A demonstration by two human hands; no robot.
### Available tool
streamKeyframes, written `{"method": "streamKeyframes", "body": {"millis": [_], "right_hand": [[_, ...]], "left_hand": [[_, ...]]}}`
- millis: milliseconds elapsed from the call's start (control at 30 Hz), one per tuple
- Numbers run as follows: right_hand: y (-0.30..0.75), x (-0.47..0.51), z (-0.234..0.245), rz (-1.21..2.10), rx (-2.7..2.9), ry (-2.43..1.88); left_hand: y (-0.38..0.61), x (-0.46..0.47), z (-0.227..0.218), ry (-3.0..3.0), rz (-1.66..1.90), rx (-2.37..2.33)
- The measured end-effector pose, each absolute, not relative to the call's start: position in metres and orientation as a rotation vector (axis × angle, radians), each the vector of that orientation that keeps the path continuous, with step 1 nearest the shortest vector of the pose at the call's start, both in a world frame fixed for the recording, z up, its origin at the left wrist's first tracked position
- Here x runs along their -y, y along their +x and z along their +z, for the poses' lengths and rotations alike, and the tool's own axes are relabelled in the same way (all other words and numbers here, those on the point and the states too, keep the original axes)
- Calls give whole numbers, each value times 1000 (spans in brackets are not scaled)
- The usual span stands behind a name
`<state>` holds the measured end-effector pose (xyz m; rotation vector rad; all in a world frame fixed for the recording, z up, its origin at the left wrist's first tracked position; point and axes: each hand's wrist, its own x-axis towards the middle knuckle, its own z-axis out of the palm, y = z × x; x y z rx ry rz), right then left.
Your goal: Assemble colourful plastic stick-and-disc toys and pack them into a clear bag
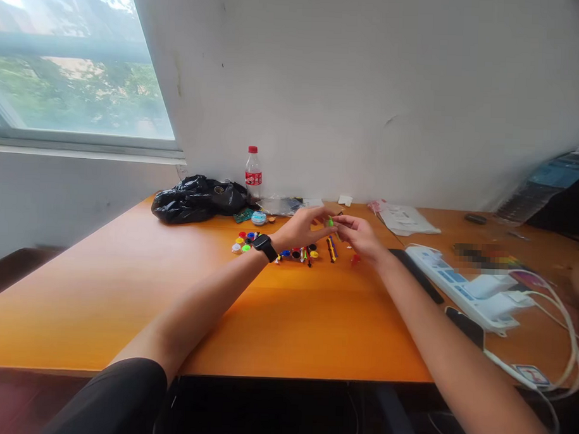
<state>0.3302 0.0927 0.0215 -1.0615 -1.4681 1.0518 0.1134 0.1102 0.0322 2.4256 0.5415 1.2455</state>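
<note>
Both hands meet over the far middle of the table around a small light-green plastic piece (pixel 330 223). My left hand (pixel 304 227), with a black watch on its wrist, pinches the piece from the left. From the right, the fingertips of my right hand (pixel 360 235) close on it too. Below and left of the hands lie several small round coloured pieces (pixel 245 248), partly hidden by the left wrist. Thin arrow-like sticks (pixel 332 250) rest on the table under the hands. A red piece (pixel 355 260) is beneath the right hand.
A black plastic bag (pixel 195 200) and a red-capped bottle (pixel 253 174) stand at the back. A small round tin (pixel 259 218) sits before them. On the right are a white power strip (pixel 462 286) with cables, a dark phone (pixel 465 326) and a large water bottle (pixel 537 184).
</note>
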Motion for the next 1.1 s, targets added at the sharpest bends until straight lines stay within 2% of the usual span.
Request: {"method": "streamKeyframes", "body": {"millis": [167,300,567,733,967,1100], "right_hand": [[319,-86,17,1251,1378,-999],[324,-84,22,1264,1412,-1045],[327,-84,18,1284,1633,-1118],[334,-93,11,1117,1716,-1239],[349,-105,0,403,1903,-1657],[349,-104,1,359,1956,-1764]], "left_hand": [[113,-111,34,2324,1172,-463],[112,-110,32,2231,1038,-401],[119,-117,20,2263,989,-480],[128,-123,7,2277,1022,-594],[135,-114,0,2583,861,-963],[134,-113,1,2663,740,-1182]]}}
